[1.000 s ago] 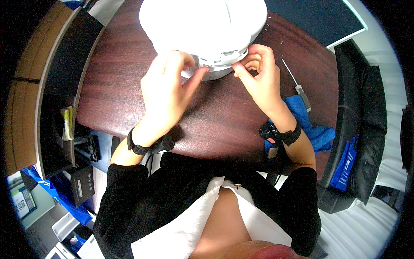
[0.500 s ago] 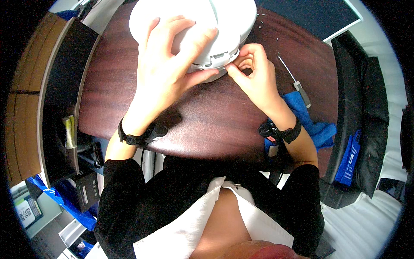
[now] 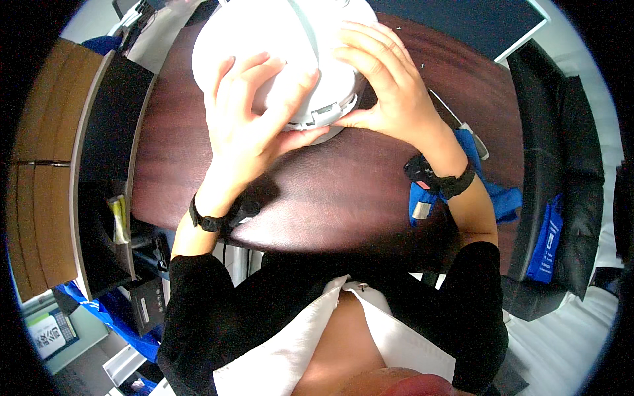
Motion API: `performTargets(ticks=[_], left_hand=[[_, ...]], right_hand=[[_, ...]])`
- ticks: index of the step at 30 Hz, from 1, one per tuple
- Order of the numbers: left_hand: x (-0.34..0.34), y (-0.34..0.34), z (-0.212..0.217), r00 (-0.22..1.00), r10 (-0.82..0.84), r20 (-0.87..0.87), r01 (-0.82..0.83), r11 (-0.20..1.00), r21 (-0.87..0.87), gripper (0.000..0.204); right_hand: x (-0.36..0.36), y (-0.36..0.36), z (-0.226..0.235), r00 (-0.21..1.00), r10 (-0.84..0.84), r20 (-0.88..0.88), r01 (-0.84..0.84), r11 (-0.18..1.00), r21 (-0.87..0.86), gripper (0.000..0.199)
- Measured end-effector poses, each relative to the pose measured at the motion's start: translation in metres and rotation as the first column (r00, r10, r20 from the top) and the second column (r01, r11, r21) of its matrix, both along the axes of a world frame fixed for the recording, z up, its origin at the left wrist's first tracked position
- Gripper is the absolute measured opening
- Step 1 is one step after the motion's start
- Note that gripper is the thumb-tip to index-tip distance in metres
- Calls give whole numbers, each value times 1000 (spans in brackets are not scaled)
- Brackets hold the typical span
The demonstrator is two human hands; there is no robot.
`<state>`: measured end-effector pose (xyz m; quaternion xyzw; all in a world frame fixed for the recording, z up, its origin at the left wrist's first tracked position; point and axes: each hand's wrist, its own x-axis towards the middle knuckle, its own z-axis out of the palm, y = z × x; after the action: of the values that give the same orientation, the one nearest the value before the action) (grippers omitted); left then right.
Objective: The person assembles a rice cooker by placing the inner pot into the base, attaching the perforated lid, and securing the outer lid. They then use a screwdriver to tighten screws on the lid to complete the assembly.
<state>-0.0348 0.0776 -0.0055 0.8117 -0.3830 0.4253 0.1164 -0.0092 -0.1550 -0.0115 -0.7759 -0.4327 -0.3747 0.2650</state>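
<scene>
A white rounded appliance (image 3: 254, 30) with a curved seam over its top stands at the far middle of the table. Along its near edge runs a slotted, latch-like part (image 3: 322, 117). My left hand (image 3: 241, 122) grips the near left of the casing, fingers spread over the top and thumb under the near rim. On the other side my right hand (image 3: 403, 99) clasps the casing, its fingers over the top right and its thumb at the rim beside the slotted part. What lies beneath the palms is hidden.
Right of my right hand lies a screwdriver (image 3: 474, 140), partly over a blue cloth (image 3: 505, 198). A tiny screw-like piece (image 3: 422, 65) rests beyond it. Black straps with small devices circle both wrists. A black padded seat (image 3: 574, 185) borders the table's right; shelving (image 3: 105, 145) borders its left.
My right hand has gone from pinching at the near rim to spreading over the appliance's top right. My left hand keeps its hold. The whole view has shifted slightly.
</scene>
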Motion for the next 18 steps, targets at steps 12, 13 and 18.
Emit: performTargets(ticks=[12, 13, 18], left_hand=[[-2, -8, 3, 991, 118, 70, -124, 988, 90, 58], [-2, -7, 1, 991, 109, 75, -115, 990, 78, 58], [3, -7, -10, 990, 78, 121, -81, 996, 20, 59]], right_hand=[[3, 0, -4, 997, 64, 53, -67, 996, 53, 66], [3, 5, -4, 995, 71, 72, -77, 994, 80, 58], [3, 8, -16, 990, 133, -37, -124, 977, 172, 67]])
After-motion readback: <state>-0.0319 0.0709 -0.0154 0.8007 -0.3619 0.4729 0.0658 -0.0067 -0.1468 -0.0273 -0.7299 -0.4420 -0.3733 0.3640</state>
